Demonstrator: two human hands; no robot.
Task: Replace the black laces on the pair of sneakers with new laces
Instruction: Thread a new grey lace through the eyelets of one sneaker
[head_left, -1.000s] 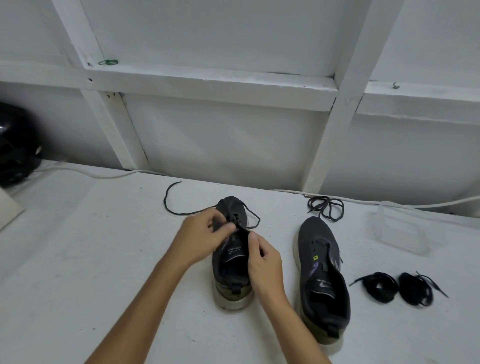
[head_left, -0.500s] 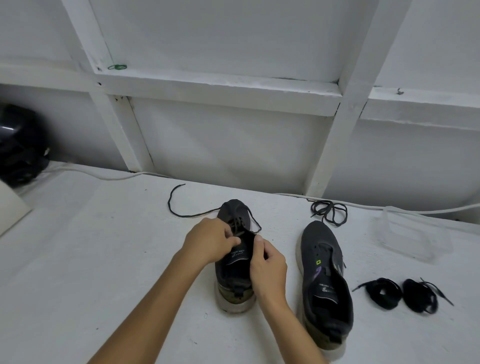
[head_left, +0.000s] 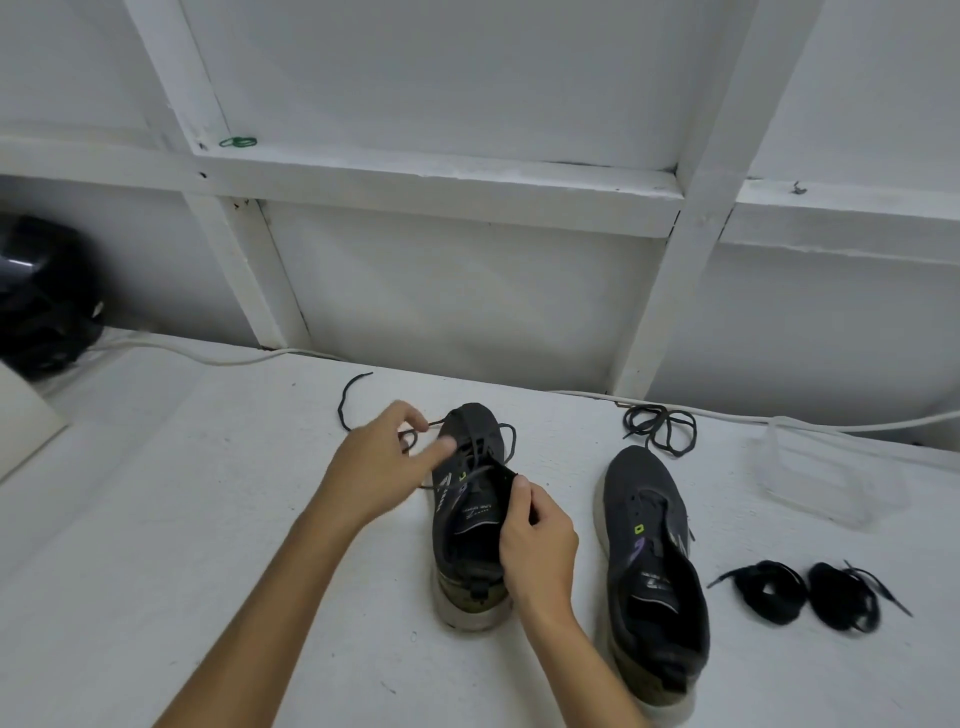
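A white tabletop (head_left: 156, 519) runs back to a white panelled wall crossed by painted battens, with a pale cable (head_left: 208, 358) lying along the joint.

Far left of the hands, a dark glossy object (head_left: 41, 296) is cut off by the frame edge; what it is cannot be made out. On the batten ledge above sits a small green loop (head_left: 238, 142).

The left hand (head_left: 379, 467) hovers at the toe end of the left sneaker (head_left: 467, 519); its fingers are loosely spread, the thumb and forefinger apparently catching a loop of the old black lace (head_left: 353, 405), though blur keeps the grip uncertain. That lace trails away left of the hand and is partly threaded through the front eyelets. Just right of it, the right hand (head_left: 540, 540) pinches the sneaker's tongue edge in a narrow grip; its palm hides the sneaker's inner side.

Right of that grip, apart from it, stands the second sneaker (head_left: 654, 571), unlaced. Beyond its toe lies one loose tangled lace (head_left: 660, 426).

Further right, a clear plastic container (head_left: 821, 478) rests on the tabletop; nothing can be seen inside it. Nearer the person lie two bundled black laces (head_left: 810, 592), side by side.

Count: two sneakers, two loose or half-removed laces, two bundles, one container.
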